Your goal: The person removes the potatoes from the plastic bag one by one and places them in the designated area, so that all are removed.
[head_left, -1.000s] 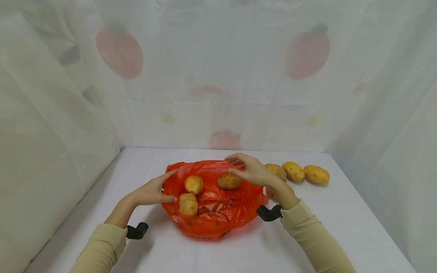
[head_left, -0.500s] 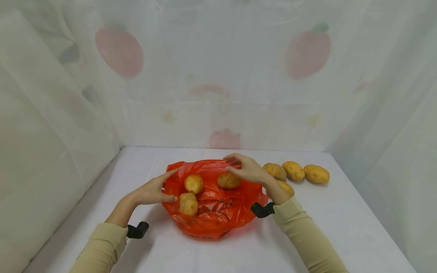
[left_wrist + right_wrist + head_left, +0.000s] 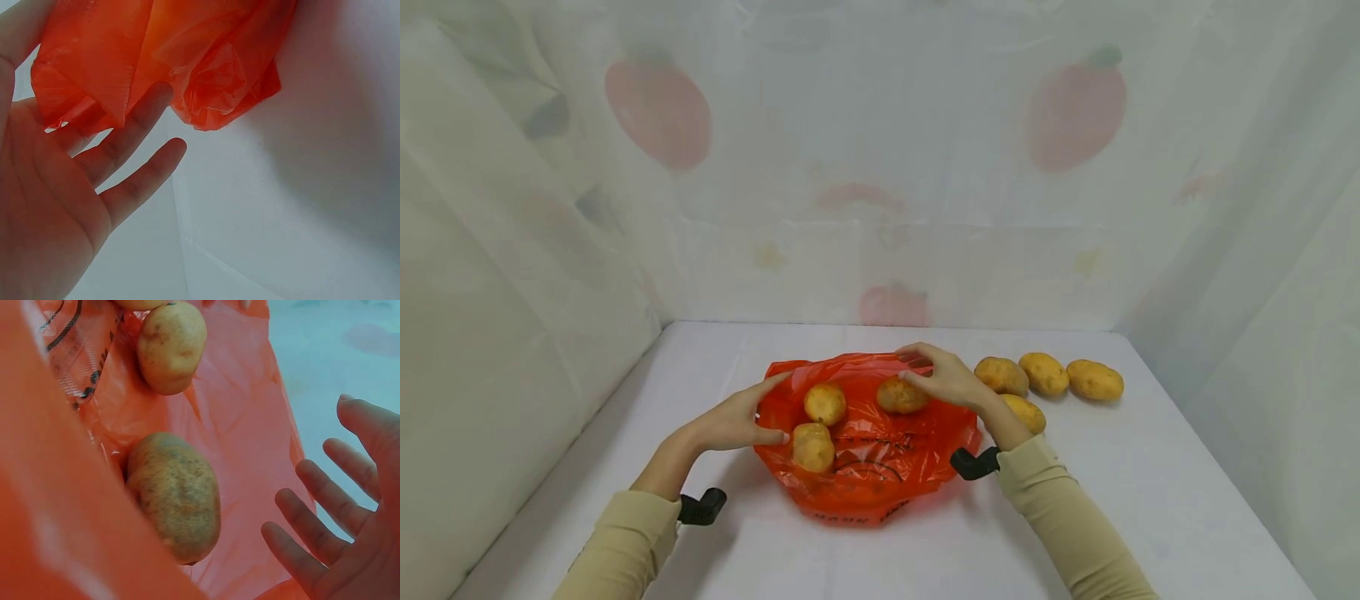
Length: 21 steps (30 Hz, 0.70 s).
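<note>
An orange-red plastic bag (image 3: 865, 496) lies with its mouth spread wide, and three potatoes show inside: one potato (image 3: 825, 405) above another potato (image 3: 813, 448) at the left, and a third potato (image 3: 900, 396) at the right. My left hand (image 3: 726, 422) is at the bag's left rim, thumb and fingers apart; in the left wrist view its loose fingers (image 3: 147, 184) reach beside and behind the plastic. Over the right back rim is my right hand (image 3: 951, 381), its fingers (image 3: 300, 534) spread and lightly bent, near the third potato and holding nothing.
Several potatoes lie outside the bag on the white table (image 3: 1150, 517), right of it: a back potato (image 3: 1002, 376), a middle one (image 3: 1044, 374), a far-right one (image 3: 1095, 380) and a nearer potato (image 3: 1026, 413) beside my right forearm. Pale curtains (image 3: 880, 275) enclose the table's back and sides.
My right forearm has shifted left, uncovering more of the nearer loose potato, and the right hand has dipped slightly. The left hand stays in place; the bag's right edge has drawn in a little.
</note>
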{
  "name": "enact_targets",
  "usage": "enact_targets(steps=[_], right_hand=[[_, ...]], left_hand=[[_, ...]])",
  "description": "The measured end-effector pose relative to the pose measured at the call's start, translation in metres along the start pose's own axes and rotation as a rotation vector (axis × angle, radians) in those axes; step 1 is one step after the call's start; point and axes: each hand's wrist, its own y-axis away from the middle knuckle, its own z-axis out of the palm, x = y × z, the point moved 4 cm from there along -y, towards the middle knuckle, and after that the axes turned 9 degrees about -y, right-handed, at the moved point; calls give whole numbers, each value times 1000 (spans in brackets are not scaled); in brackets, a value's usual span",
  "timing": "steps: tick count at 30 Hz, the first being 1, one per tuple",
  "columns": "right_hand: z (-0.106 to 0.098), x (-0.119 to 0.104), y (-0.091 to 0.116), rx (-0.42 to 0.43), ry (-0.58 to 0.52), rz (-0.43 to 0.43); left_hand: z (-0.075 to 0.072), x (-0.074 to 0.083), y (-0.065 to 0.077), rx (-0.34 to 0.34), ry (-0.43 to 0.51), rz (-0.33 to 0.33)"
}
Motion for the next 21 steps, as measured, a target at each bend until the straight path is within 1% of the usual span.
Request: enact_targets(steps=[8,12,16,21], right_hand=[[1,10,-4,23,-24,8],[3,15,-6,43,2,16],[5,19,-7,59,31,50],[8,22,-8,59,27,73]], left_hand=[[0,1,-3,-3,16,0],[1,2,-4,-2,8,13],[2,3,-5,-2,1,21],[3,4,-5,1,-5,21]])
